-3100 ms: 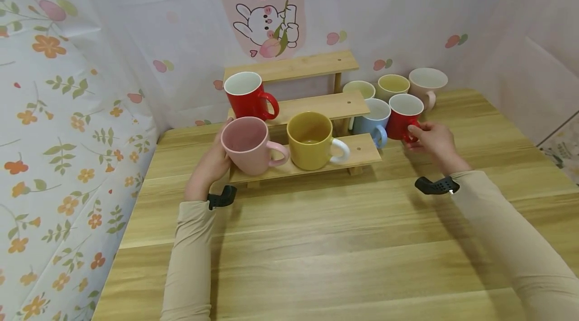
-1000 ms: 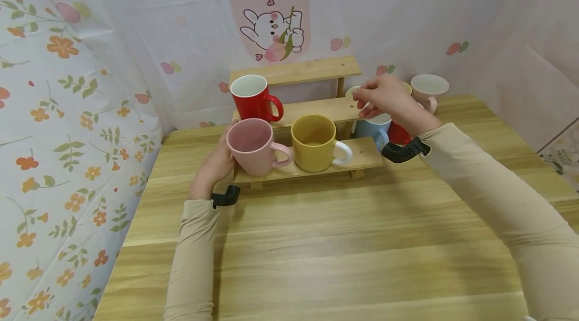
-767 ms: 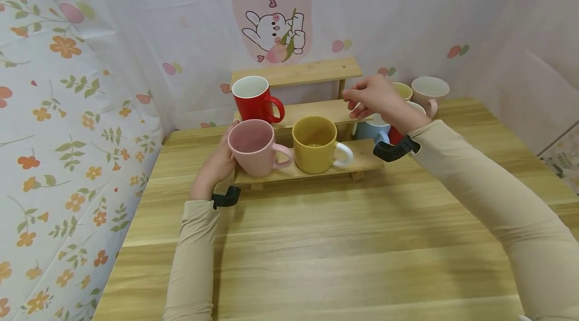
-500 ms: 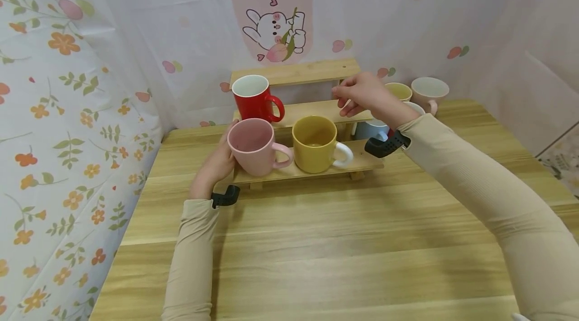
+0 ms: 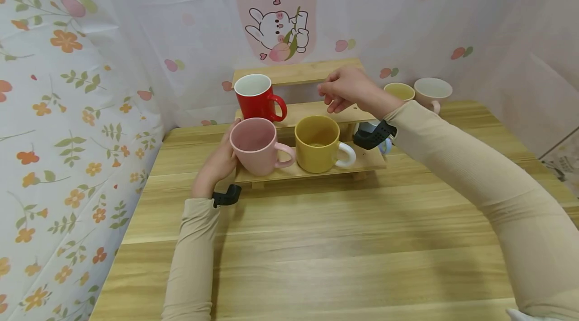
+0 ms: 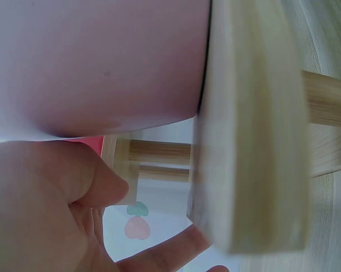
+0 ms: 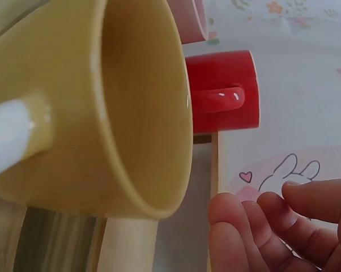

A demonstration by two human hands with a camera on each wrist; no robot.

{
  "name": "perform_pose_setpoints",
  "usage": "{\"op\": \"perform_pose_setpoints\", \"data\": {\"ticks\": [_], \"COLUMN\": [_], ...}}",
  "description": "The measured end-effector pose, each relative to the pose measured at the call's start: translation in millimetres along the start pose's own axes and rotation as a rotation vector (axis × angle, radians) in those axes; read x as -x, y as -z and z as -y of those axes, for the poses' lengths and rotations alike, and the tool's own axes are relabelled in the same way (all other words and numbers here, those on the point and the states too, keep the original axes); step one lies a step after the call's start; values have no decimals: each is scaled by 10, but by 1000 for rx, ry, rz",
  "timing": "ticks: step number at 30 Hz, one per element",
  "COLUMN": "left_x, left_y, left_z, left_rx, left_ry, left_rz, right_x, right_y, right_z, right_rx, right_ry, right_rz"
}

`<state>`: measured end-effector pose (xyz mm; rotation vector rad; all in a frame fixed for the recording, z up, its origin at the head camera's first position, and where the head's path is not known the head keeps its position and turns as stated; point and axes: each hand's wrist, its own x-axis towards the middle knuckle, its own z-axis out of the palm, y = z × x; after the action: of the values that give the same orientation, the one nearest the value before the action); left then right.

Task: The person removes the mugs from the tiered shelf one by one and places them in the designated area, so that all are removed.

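My left hand is at the left end of the three-tier wooden rack, beside the pink mug. In the left wrist view its index finger reaches to the corner of the lower board. The pink mug and a yellow mug with a white handle stand on the lowest shelf. On the middle shelf's left part is a red mug. My right hand hovers over that shelf's right part, fingers loosely bent and holding nothing; the right wrist view shows its fingertips.
Right of the rack stand more mugs: a light yellow one, a pale pink one, and a blue one mostly hidden behind my right wrist. A printed cloth hangs close behind the rack. The wooden tabletop extends in front.
My right hand has left the handle of the red mug at right and moved left over the middle shelf; my arm now hides that mug. My left hand stays at the rack's left end.
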<state>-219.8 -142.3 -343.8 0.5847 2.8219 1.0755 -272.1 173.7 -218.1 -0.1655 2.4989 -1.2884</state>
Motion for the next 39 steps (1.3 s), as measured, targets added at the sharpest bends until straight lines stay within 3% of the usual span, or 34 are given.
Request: {"op": "perform_pose_setpoints", "data": {"ticks": [15,39], "left_x": [-20,12], "left_y": [12,-1], "left_z": [-1,11], "left_rx": [1,22], "left_ry": [-10,9], "left_rz": [-5,-12], "right_x": [-153,-336], "right_y": [-162,-324], "right_z": [193,364], "right_rx": [-52,24], "right_ry": [1,-64], "right_rz": [10,114]}}
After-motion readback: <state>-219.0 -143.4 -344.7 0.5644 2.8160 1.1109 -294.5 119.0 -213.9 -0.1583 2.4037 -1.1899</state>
